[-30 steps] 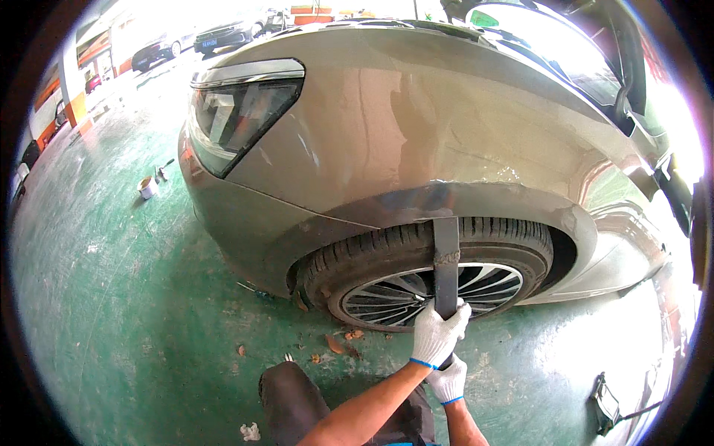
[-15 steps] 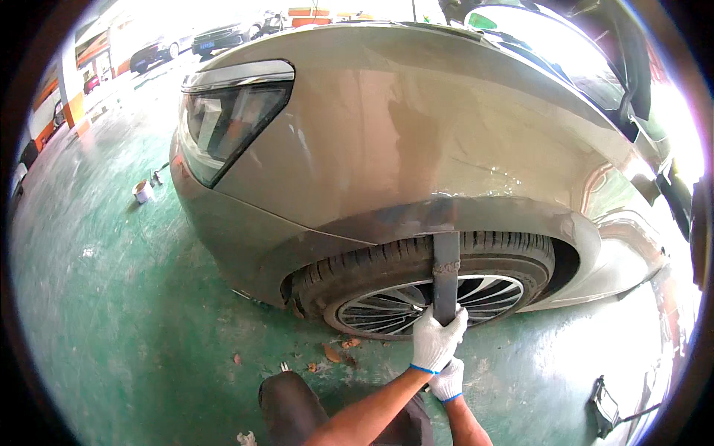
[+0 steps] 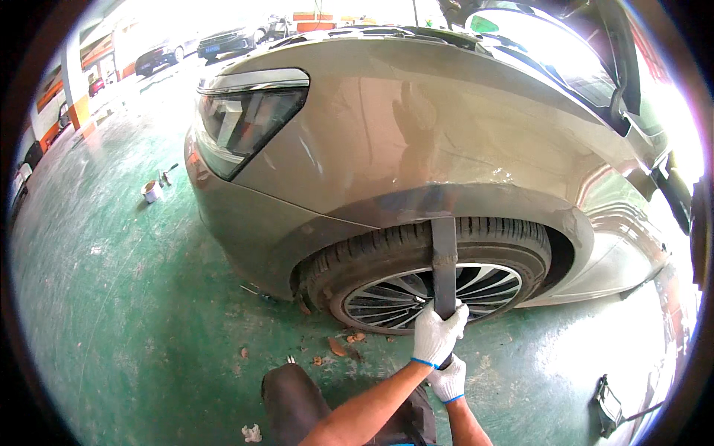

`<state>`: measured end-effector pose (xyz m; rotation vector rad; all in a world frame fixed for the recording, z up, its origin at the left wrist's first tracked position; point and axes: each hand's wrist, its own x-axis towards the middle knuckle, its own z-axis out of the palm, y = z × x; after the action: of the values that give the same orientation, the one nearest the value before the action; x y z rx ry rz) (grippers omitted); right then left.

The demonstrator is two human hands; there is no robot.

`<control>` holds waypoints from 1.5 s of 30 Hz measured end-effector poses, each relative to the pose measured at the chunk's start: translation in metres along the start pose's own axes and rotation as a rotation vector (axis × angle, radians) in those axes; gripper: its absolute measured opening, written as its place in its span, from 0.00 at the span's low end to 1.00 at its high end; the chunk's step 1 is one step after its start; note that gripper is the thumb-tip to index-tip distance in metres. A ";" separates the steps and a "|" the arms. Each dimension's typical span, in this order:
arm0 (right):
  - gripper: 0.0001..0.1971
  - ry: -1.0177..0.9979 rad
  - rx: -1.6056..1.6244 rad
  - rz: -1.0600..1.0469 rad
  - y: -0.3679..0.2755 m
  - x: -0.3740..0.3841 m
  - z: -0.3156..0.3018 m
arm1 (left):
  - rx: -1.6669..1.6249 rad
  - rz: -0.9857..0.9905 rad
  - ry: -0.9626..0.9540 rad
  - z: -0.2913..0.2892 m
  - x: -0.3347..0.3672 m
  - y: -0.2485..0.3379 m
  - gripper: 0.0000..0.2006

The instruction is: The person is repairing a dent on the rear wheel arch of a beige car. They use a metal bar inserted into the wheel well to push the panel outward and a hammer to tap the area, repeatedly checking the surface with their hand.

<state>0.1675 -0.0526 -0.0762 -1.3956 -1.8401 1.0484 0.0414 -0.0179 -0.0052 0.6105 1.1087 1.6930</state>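
Observation:
Both my hands wear white knit gloves with blue cuffs and grip one long, flat, dark metal bar (image 3: 444, 271). Its upper end reaches the lip of the wheel arch (image 3: 401, 208) on the tan car fender (image 3: 357, 149); how far it goes behind the lip is hidden. A rough seam crosses the bar midway. My left hand (image 3: 437, 333) is wrapped round the bar in front of the wheel rim (image 3: 390, 301). Just below, my right hand (image 3: 448, 380) closes round the lower end. The bar stands nearly upright before the tyre (image 3: 349, 256).
The headlight (image 3: 253, 119) is at the fender's left. On the green floor (image 3: 149, 297) lie a roll of tape (image 3: 152, 191), dry leaves (image 3: 338, 346) and crumpled paper (image 3: 252, 432). A black lamp-like object (image 3: 608, 405) stands at the lower right. My knee (image 3: 291, 394) is near the wheel.
The view has shifted slightly, so the headlight and floor items sit further right. Both hands keep their hold on the bar, whose place against the wheel arch looks about the same.

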 end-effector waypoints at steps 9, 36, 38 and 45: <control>0.18 0.000 -0.014 -0.002 0.003 0.004 -0.001 | 0.031 0.008 0.001 0.001 -0.001 0.000 0.09; 0.18 -0.024 -0.008 -0.064 0.008 0.009 -0.001 | -0.022 0.021 -0.018 0.000 0.000 0.002 0.07; 0.18 -0.021 -0.004 -0.064 0.007 0.009 0.000 | 0.019 0.016 0.000 0.002 0.000 0.010 0.08; 0.18 -0.018 -0.063 -0.044 -0.004 0.006 -0.003 | 0.036 0.001 -0.004 0.000 0.000 0.006 0.08</control>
<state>0.1671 -0.0467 -0.0714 -1.3796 -1.9236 0.9923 0.0389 -0.0183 0.0000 0.6370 1.1386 1.6747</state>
